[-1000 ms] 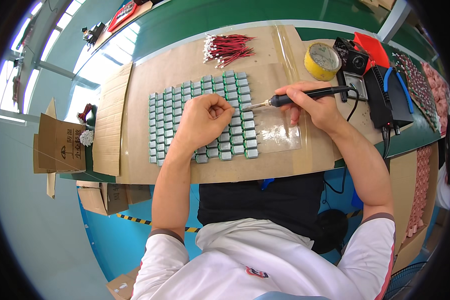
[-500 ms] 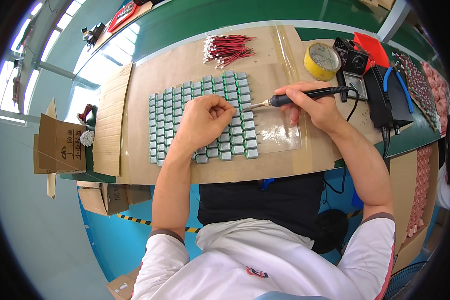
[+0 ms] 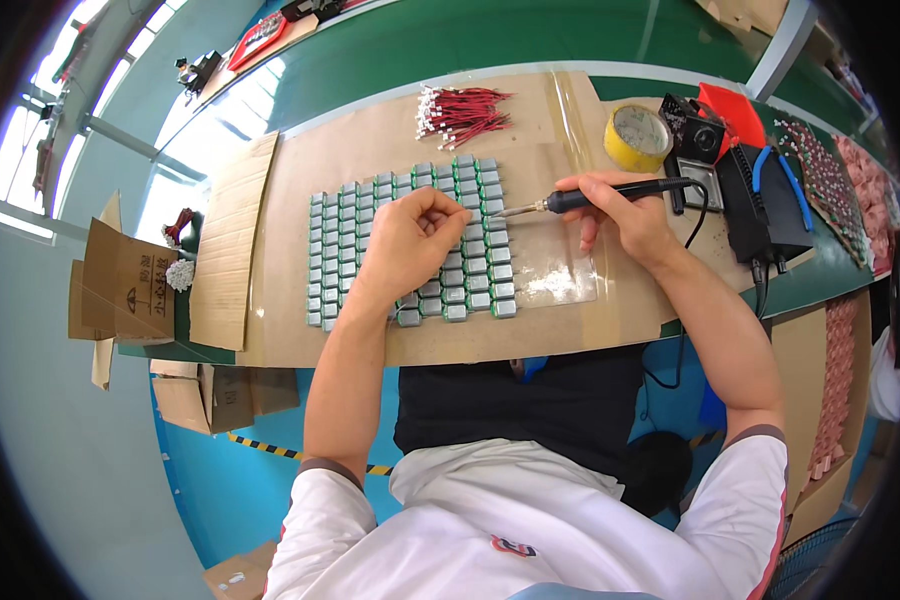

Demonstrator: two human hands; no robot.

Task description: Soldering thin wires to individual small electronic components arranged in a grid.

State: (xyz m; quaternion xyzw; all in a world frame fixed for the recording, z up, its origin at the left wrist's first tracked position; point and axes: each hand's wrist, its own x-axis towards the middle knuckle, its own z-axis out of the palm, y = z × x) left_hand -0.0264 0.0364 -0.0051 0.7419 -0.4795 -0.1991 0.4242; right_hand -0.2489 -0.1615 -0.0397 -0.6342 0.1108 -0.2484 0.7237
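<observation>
The right hand (image 3: 625,215) has its grip closed around the handle of a soldering iron (image 3: 568,201), whose tip points left at the block components (image 3: 477,283). Whether the tip touches metal is too small to tell. The left hand (image 3: 410,240) hangs over the same blocks, thumb and forefinger pressed together near the tip; anything thin between them cannot be made out.

The grey blocks with green edges stand in close columns on brown paper (image 3: 290,180), in front of the person. Work at the block by the tip looks under way. No red lead shows on any visible block, and those under the left hand are hidden. Which joints are finished cannot be told. A thick pile of red wires (image 3: 465,117) with white connectors lies beyond the blocks, so wiring appears largely undone.

For moving, a paper strip separates the blocks from the worktop (image 3: 820,275) edge nearest the person, and another from the cardboard sheet (image 3: 232,245) at left. A clear sheet (image 3: 555,285) lies right of the blocks, below the iron. Farther right, the tape roll (image 3: 623,150), iron cable (image 3: 705,215) and black station (image 3: 760,225) narrow the room.
</observation>
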